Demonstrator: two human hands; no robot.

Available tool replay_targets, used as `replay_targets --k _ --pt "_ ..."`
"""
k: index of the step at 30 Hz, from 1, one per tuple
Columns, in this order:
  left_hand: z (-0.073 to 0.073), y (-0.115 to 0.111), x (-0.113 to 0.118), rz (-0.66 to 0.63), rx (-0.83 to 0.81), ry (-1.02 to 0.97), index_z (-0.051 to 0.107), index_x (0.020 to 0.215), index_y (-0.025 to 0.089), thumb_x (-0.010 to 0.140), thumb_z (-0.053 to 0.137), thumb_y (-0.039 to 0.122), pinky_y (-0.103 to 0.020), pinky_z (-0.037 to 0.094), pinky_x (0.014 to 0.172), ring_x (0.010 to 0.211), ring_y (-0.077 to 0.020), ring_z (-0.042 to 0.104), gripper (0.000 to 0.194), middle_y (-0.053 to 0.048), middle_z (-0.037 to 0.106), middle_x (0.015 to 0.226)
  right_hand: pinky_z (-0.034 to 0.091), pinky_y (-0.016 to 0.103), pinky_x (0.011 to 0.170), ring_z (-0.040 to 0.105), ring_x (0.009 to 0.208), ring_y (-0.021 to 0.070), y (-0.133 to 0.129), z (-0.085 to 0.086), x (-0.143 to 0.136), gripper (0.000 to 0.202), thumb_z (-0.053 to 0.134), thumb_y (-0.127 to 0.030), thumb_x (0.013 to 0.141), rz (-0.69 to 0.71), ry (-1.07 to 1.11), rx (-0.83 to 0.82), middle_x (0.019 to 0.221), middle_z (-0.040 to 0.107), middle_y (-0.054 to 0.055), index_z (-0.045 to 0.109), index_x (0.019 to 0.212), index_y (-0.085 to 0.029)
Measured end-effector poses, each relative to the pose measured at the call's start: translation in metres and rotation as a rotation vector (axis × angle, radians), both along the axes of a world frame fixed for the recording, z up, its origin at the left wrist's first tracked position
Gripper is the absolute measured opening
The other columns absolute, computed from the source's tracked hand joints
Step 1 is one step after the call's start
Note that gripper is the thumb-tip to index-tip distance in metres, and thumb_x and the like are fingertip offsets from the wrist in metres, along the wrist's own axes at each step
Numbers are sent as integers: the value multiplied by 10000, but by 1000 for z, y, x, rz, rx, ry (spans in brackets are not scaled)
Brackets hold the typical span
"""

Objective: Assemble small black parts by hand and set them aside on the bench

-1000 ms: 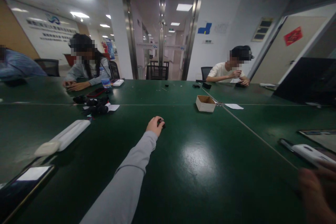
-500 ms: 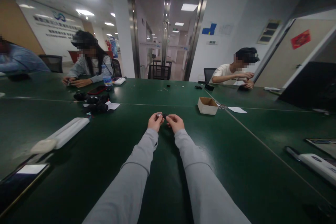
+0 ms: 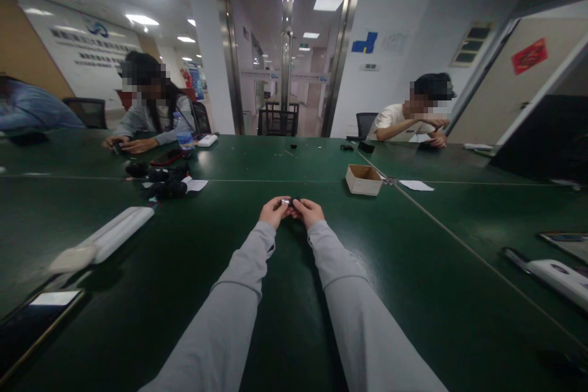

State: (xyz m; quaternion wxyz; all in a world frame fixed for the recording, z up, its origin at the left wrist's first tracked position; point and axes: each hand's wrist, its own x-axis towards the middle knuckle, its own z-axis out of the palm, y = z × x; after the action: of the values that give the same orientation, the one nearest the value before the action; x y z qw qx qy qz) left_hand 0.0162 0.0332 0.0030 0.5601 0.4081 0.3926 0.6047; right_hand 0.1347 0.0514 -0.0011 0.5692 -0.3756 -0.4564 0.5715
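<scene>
Over the middle of the green table [image 3: 294, 294], my two hands meet around a small black and silver object [image 3: 286, 202]. Its kind is too small to make out. My left hand [image 3: 272, 212] is closed on the silver end, thumb on top. My right hand [image 3: 309, 212] pinches the black end, its thumb pressed against it. The fingers below the object are partly hidden. Both my forearms are in grey sleeves and reach straight forward.
An open cardboard box [image 3: 364, 180] stands ahead to the right. Leftward are black items [image 3: 168, 184] on paper, a long white case [image 3: 119, 233] and a phone [image 3: 43, 318]. A white device [image 3: 558, 278] lies at right. Co-workers sit across the table, among them one person in white [image 3: 390, 122].
My hands have come closer together around the small object, and more of its silver end shows. The view has shifted slightly.
</scene>
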Motion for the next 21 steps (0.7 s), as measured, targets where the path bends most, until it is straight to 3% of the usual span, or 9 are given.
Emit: replay_targets --k 5,12,21 --pt "-7 3 -7 108 91 150 601 889 137 605 703 245 -204 489 563 635 -106 590 320 -34 599 765 460 187 428 538 444 108 -2 1 -1 335 777 -359 496 33 -18 -24 515 573 18 586 636 -121" --pt "-4 1 -2 205 145 216 600 810 113 571 716 341 -238 478 587 657 -142 606 350 -52 626 697 447 193 411 525 421 106 0 -1 -2 329 762 -367 531 -31 -13 -26 502 567 14 597 667 -117" --pt "-2 -2 -1 224 106 222 613 775 106 529 725 440 -244 462 557 613 -136 588 430 -56 624 676 441 189 402 520 416 100 -3 2 -2 296 759 -350 541 -12 -27 -26 511 568 8 609 661 -125"
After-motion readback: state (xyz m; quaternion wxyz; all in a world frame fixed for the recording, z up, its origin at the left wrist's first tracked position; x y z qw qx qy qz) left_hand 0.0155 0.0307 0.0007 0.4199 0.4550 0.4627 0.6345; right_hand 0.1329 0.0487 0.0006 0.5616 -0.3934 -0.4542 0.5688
